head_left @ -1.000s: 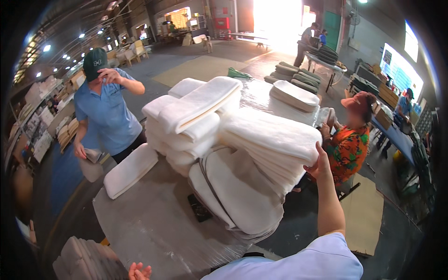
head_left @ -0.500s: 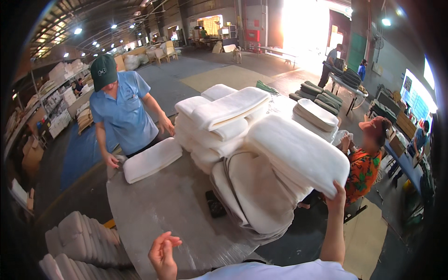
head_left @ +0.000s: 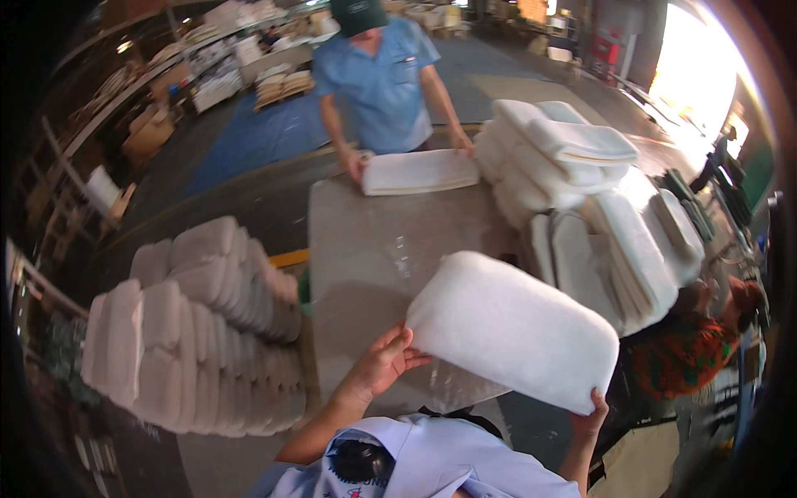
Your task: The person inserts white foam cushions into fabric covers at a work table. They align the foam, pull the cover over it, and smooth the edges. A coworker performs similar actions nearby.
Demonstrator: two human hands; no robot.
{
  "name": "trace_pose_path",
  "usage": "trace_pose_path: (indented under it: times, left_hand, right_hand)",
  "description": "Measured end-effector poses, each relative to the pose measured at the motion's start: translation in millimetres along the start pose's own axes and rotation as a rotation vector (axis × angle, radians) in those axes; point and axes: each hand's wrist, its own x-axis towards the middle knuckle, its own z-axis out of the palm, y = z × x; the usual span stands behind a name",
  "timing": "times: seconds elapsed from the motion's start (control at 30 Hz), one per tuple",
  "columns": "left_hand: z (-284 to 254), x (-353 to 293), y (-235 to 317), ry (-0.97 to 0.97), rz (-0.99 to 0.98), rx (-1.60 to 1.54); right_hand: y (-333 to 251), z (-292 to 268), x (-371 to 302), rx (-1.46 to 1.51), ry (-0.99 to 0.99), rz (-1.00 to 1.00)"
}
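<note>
A white padded sheet with rounded corners (head_left: 515, 332) hangs tilted over the near part of the grey table (head_left: 357, 249). My left hand (head_left: 383, 361) pinches its left edge between thumb and fingers. At its lower right corner, my right hand (head_left: 589, 411) grips the edge, fingers partly hidden behind it. Beyond it, to the right, stands a pile of similar white pads (head_left: 639, 257), next to several grey-edged pads (head_left: 577, 257). Across the table, a person in a blue shirt (head_left: 378, 75) has both hands on another white pad (head_left: 421, 173).
Tall stacks of pale pads (head_left: 199, 349) stand left of the table. A high heap of folded white pads (head_left: 556, 149) occupies its far right. Someone in an orange patterned shirt (head_left: 685, 357) sits at the right. Shelves with bundles (head_left: 216, 83) line the far left.
The white pad has come off the pile at the right and moved left, toward me. My left hand, free before, has taken its left edge. The view has turned left.
</note>
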Motion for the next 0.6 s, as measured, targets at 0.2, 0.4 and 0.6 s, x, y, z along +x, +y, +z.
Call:
trace_pose_path:
  times: [0.2,0.4,0.6]
  left_hand:
    - [-111,-106,-26,0.453,0.072,-0.122]
    - [-160,-171,-51,0.809,0.156,-0.266]
    - [-219,-178,-88,0.940,0.307,-0.441]
  right_hand:
    - [101,59,-18,-0.088,-0.135,0.375]
    - [161,108,-2,-0.215,-0.307,0.589]
    - [210,164,30,-0.347,-0.428,0.689]
